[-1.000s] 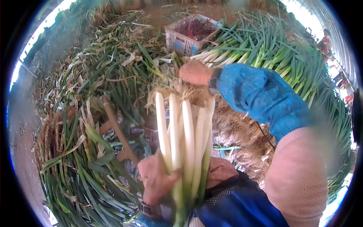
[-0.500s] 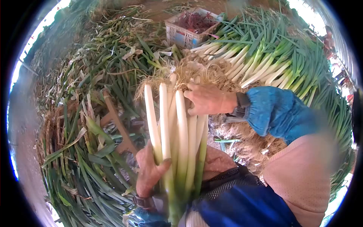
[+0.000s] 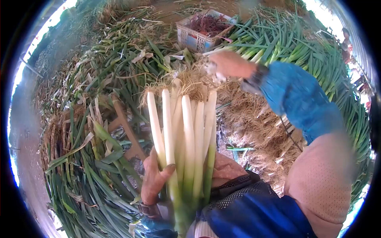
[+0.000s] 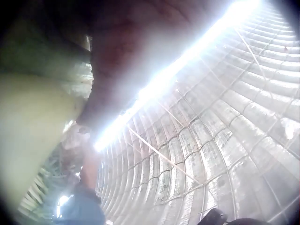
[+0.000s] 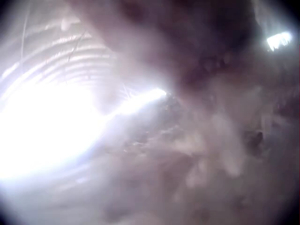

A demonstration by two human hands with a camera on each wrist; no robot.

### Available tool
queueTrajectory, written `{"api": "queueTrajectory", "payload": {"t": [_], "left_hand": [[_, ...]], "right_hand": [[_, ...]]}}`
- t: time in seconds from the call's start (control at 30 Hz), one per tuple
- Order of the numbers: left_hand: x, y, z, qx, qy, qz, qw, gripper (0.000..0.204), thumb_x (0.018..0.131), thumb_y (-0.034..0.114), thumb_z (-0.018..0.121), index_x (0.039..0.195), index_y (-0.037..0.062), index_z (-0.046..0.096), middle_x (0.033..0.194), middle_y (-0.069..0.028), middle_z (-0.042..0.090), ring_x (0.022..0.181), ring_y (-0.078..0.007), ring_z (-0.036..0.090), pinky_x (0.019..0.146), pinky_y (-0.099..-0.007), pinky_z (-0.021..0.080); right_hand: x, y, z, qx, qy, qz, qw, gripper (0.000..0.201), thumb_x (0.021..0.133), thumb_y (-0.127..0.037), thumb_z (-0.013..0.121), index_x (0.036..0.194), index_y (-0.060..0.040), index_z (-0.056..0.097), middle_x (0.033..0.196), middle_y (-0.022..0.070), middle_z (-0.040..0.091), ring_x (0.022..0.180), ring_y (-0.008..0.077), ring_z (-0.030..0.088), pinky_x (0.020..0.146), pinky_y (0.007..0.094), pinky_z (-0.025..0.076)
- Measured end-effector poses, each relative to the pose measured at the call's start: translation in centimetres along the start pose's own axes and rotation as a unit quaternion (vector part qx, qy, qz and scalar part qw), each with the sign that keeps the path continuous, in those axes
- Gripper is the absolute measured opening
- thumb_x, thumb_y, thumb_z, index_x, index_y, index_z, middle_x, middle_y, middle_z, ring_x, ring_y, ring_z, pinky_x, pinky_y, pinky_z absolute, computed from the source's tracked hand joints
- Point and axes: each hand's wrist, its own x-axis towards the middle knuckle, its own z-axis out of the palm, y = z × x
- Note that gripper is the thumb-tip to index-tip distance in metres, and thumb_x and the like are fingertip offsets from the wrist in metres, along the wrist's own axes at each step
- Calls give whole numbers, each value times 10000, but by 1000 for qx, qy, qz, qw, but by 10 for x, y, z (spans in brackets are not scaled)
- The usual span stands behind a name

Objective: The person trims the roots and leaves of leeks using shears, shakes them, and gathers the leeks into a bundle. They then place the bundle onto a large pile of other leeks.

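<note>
My left hand (image 3: 155,178) grips a bundle of large green onions (image 3: 187,135), thumb across the front of the stalks. White stems stand root end up, with stringy roots (image 3: 190,85) at the top and green lower parts running down against my body. One pale stem (image 4: 33,126) looms blurred in the left wrist view. Beyond the roots, to the right, my right hand (image 3: 230,63) is apart from the bundle, fingers curled on a whitish scrap (image 3: 217,75) that looks like peeled onion skin. Motion blurs it in both the head and right wrist views.
A plastic crate (image 3: 198,39) of reddish strands stands at the back. Cleaned green onions (image 3: 285,51) lie piled right, above a root-covered heap (image 3: 254,119). Leaf waste (image 3: 115,59) fills the back left. By a wooden frame (image 3: 127,131) lie untrimmed onions (image 3: 91,174).
My right hand came down to the bundle's upper right side, then drew up and away to the right with a whitish scrap. My left hand kept its grip; the bundle shifted slightly left.
</note>
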Motion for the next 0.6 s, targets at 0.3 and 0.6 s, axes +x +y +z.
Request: {"api": "queueTrajectory", "payload": {"t": [0.3, 0.6], "left_hand": [[-2, -4, 6, 6, -6, -11, 1000, 630, 675, 252, 622, 1203, -37, 438, 927, -216, 598, 850, -341, 559, 809, -398, 420], [-1, 21, 2, 5, -40, -87, 995, 781, 666, 391, 606, 1285, -27, 376, 1100, -189, 529, 1005, -275, 498, 901, -363, 375]], "right_hand": [[-59, -52, 68, -208, 73, -138, 966, 92, 767, -111, 566, 766, -19, 563, 653, 135, 545, 585, 240, 593, 544, 347, 499], [-8, 31, 23, 77, 85, 103, 988, 302, 813, -271, 582, 751, 16, 513, 627, 140, 536, 545, 264, 562, 506, 383, 457]]}}
